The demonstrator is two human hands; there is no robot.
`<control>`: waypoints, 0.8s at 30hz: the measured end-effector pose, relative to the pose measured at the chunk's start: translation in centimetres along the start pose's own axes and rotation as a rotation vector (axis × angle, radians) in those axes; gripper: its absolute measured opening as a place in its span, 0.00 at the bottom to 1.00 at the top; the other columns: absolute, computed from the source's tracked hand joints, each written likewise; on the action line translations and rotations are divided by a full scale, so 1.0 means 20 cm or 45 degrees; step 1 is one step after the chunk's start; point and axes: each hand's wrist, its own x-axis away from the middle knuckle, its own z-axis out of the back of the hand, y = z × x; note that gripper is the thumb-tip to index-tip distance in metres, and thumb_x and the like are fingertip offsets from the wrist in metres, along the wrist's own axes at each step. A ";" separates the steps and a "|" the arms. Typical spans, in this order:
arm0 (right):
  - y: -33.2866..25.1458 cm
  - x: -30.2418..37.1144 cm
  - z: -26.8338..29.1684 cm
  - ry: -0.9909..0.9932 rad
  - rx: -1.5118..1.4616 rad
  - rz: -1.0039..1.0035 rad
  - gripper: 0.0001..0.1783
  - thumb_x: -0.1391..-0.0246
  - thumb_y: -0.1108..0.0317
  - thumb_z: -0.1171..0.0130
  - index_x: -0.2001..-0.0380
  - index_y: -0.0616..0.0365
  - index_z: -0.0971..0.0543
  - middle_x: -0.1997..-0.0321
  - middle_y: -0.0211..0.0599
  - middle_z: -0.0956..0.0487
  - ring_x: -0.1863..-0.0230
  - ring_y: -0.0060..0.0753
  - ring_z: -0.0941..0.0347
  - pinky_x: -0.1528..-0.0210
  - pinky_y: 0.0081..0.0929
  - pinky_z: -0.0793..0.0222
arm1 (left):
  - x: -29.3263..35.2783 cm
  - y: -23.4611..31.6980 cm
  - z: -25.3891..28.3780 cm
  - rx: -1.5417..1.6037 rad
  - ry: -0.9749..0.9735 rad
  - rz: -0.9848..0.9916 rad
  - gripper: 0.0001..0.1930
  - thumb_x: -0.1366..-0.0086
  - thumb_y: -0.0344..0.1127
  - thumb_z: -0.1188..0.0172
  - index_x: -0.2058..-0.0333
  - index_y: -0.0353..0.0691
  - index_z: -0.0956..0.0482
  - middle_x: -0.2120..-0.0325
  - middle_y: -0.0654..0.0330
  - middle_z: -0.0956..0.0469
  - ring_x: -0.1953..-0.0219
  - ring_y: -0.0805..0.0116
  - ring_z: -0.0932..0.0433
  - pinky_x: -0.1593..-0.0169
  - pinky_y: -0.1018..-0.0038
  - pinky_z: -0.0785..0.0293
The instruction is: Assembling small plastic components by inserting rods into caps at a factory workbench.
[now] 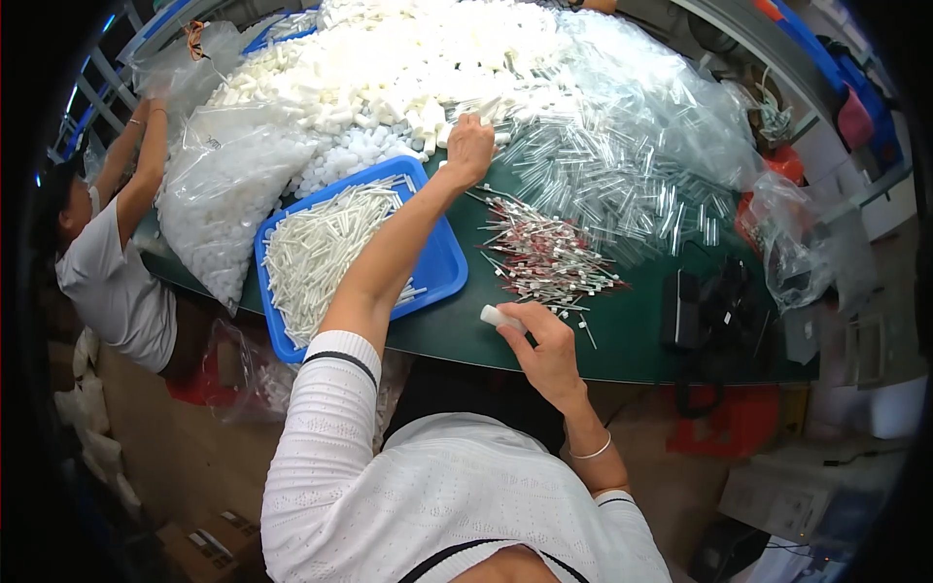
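Observation:
My right hand pinches a short white cylinder between thumb and fingers, above the table's near edge. The left arm stretches forward across a blue tray. At its end, my left hand is closed at the edge of a big heap of white cylinders; what its fingers hold, if anything, is hidden. Thin white sticks fill most of the tray. Between my hands and to the right lies a pile of small red-and-white sticks with white tips.
Clear tubes spread over the green table at the right, partly under clear plastic. A plastic bag of white pieces stands at the left. Beyond it another person handles a bag. A black device with cables sits at the right.

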 end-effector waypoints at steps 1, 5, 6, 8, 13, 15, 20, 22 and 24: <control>-0.01 -0.01 0.00 -0.033 0.044 0.020 0.12 0.51 0.76 0.37 0.61 0.63 0.22 0.65 0.42 0.20 0.66 0.38 0.23 0.63 0.27 0.29 | 0.01 -0.03 0.02 -0.008 0.008 0.009 0.12 0.50 0.37 0.32 0.70 0.35 0.20 0.64 0.50 0.24 0.55 0.55 0.28 0.55 0.64 0.27; 0.05 0.00 0.16 0.165 -0.013 -0.157 0.13 0.53 0.75 0.35 0.61 0.61 0.22 0.64 0.43 0.21 0.65 0.42 0.23 0.62 0.28 0.28 | 0.22 0.02 0.33 0.945 -0.250 0.151 0.12 0.41 0.35 0.38 0.61 0.36 0.25 0.69 0.55 0.20 0.67 0.64 0.21 0.64 0.72 0.25; 0.07 0.01 0.18 0.204 -0.044 -0.182 0.13 0.52 0.77 0.36 0.60 0.61 0.22 0.65 0.41 0.21 0.66 0.36 0.23 0.62 0.25 0.29 | 0.36 0.02 0.38 1.352 -0.412 0.194 0.12 0.37 0.35 0.40 0.58 0.37 0.27 0.69 0.57 0.20 0.69 0.69 0.21 0.66 0.75 0.26; 0.07 -0.01 0.20 0.234 -0.224 -0.227 0.12 0.50 0.77 0.38 0.60 0.61 0.22 0.65 0.36 0.21 0.65 0.29 0.25 0.61 0.23 0.30 | 0.64 0.15 0.59 1.776 -0.776 0.235 0.11 0.32 0.34 0.46 0.54 0.38 0.29 0.69 0.62 0.21 0.69 0.78 0.26 0.68 0.80 0.28; 0.07 -0.03 0.12 0.003 -0.241 -0.013 0.13 0.50 0.77 0.38 0.59 0.60 0.21 0.62 0.39 0.20 0.64 0.33 0.23 0.62 0.24 0.29 | 0.94 0.28 0.81 1.954 -1.079 0.381 0.16 0.31 0.36 0.49 0.47 0.38 0.29 0.65 0.68 0.25 0.67 0.84 0.32 0.67 0.85 0.36; 0.05 -0.02 0.11 -0.036 -0.212 0.000 0.12 0.51 0.76 0.38 0.60 0.59 0.21 0.65 0.39 0.21 0.65 0.36 0.23 0.64 0.26 0.29 | 1.02 0.27 0.79 1.953 -1.040 0.399 0.16 0.31 0.35 0.48 0.47 0.38 0.28 0.65 0.68 0.26 0.66 0.84 0.32 0.66 0.84 0.35; 0.02 0.03 0.08 -0.070 0.048 0.150 0.13 0.55 0.80 0.36 0.63 0.61 0.20 0.68 0.41 0.22 0.72 0.35 0.26 0.70 0.24 0.31 | 1.11 0.27 0.83 1.733 -0.916 0.280 0.14 0.32 0.31 0.47 0.49 0.35 0.28 0.65 0.66 0.26 0.65 0.82 0.31 0.61 0.82 0.32; 0.00 0.03 0.11 0.033 -0.072 0.111 0.13 0.55 0.80 0.35 0.62 0.61 0.19 0.67 0.39 0.21 0.73 0.27 0.26 0.71 0.21 0.31 | 1.13 0.27 0.83 1.739 -0.897 0.260 0.14 0.32 0.31 0.47 0.50 0.34 0.28 0.66 0.66 0.26 0.66 0.82 0.31 0.61 0.82 0.32; -0.01 0.03 0.10 -0.022 -0.176 0.042 0.13 0.54 0.80 0.35 0.62 0.62 0.19 0.66 0.36 0.21 0.72 0.23 0.28 0.70 0.19 0.32 | 1.13 0.28 0.83 1.906 -1.007 0.346 0.14 0.32 0.31 0.47 0.49 0.35 0.29 0.66 0.66 0.26 0.66 0.82 0.30 0.62 0.83 0.32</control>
